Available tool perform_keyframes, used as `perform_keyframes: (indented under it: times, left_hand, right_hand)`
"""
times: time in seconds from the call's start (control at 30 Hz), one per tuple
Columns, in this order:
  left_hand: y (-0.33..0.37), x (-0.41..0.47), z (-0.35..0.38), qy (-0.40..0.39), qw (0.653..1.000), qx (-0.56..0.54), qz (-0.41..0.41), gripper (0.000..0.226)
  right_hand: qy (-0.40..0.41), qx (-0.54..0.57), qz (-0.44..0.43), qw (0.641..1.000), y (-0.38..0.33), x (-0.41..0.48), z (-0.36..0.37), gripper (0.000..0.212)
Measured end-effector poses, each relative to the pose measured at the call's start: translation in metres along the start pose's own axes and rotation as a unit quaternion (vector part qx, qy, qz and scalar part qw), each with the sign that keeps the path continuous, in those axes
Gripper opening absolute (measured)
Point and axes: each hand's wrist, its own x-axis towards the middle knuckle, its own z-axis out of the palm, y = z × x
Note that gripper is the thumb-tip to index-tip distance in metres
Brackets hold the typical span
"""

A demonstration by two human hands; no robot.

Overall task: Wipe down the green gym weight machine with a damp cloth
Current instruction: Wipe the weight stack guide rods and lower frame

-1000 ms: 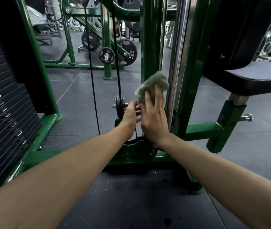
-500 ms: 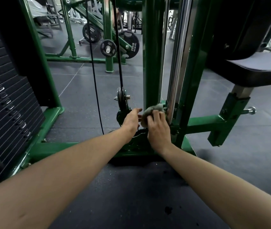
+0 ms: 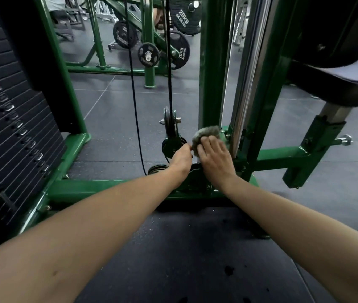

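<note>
Two bare hands work low on the green weight machine (image 3: pixel 211 62): the right hand (image 3: pixel 214 159) presses a bunched grey cloth (image 3: pixel 206 134) against the vertical upright's foot, while the left hand (image 3: pixel 181 157), fingers curled, pinches its near edge.

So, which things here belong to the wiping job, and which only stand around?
Part of the job:
- grey cloth, pressed by the right hand
- green upright post being wiped
- left hand at the cloth's edge

Only standing around:
- black weight stack
- 20kg plates behind
- padded seat
</note>
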Motion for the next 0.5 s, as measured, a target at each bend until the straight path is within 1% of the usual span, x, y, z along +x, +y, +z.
perform_keyframes:
  times: [0.03,0.13,0.17,0.23,0.33,0.4,0.5]
  left_hand:
    - [-0.005,0.001,-0.001,0.004,1.0,0.016,-0.004,0.057]
    - [-0.015,0.005,-0.004,-0.01,0.997,0.068,-0.019,0.042]
    - [-0.018,0.006,-0.005,-0.016,0.997,0.076,-0.023,0.037]
    - [-0.02,0.006,-0.006,-0.022,0.996,0.086,-0.025,0.028]
    - [-0.017,0.004,-0.008,-0.028,0.996,0.085,-0.02,0.03]
    - [-0.015,0.005,-0.006,-0.034,0.997,0.066,-0.012,0.036]
    - [-0.012,0.007,-0.002,-0.017,1.0,0.022,-0.012,0.034]
  right_hand:
    - [-0.042,-0.025,-0.032,0.998,-0.005,-0.008,0.007,0.048]
    - [-0.13,-0.081,-0.126,0.98,-0.017,-0.029,0.02,0.047]
    - [-0.155,-0.096,-0.156,0.971,-0.02,-0.035,0.021,0.046]
    - [-0.178,-0.123,-0.2,0.956,-0.02,-0.038,0.02,0.041]
    - [-0.166,-0.141,-0.225,0.95,-0.01,-0.021,0.004,0.041]
    - [-0.128,-0.136,-0.2,0.962,0.001,0.002,-0.019,0.037]
    - [-0.083,-0.144,-0.143,0.976,0.013,0.034,-0.051,0.031]
